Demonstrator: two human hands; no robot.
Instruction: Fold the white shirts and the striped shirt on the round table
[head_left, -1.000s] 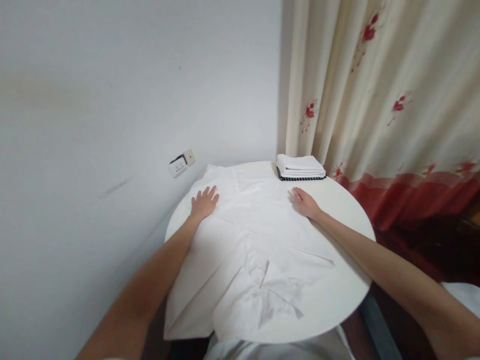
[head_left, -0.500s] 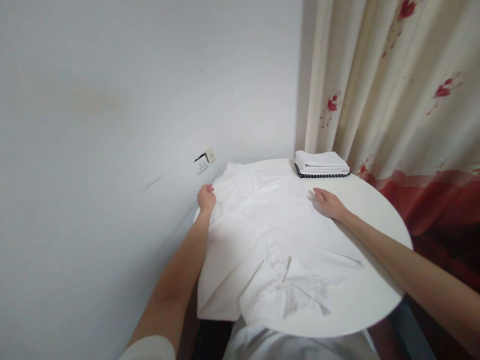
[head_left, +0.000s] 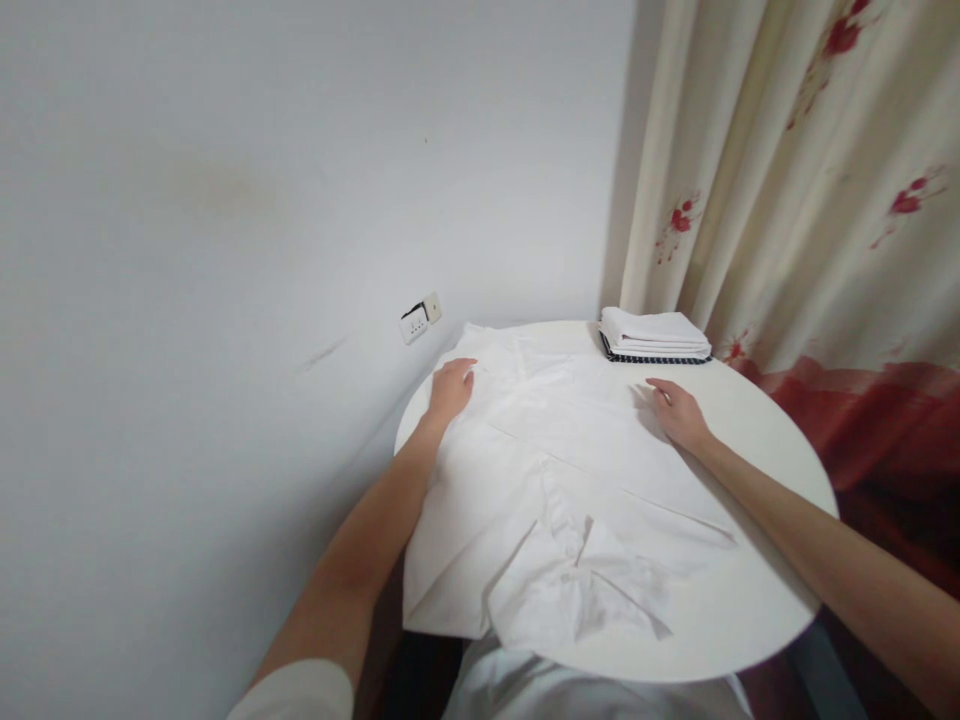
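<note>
A white button-up shirt [head_left: 517,430] is spread out on a round white table [head_left: 780,450], its collar and buttons at the near edge and some creases across it. My left hand [head_left: 452,388] lies on the shirt's far left part, palm down, fingers stretched out and holding nothing. At the shirt's right edge, my right hand [head_left: 679,412] is turned on its side. Its thumb and fingers look closed on the edge of the cloth, where a small flap stands up beside the fingertips.
Folded white cloth [head_left: 654,334] rests on a dark patterned piece [head_left: 660,357] at the table's back right. A wall [head_left: 300,250] with a socket [head_left: 414,324] borders the table on the left. A floral curtain [head_left: 795,230] hangs behind on the right.
My left hand has let go of the shirt's left edge, moved inward and flattened onto the cloth. My right hand stays at the right edge. The view has shifted slightly.
</note>
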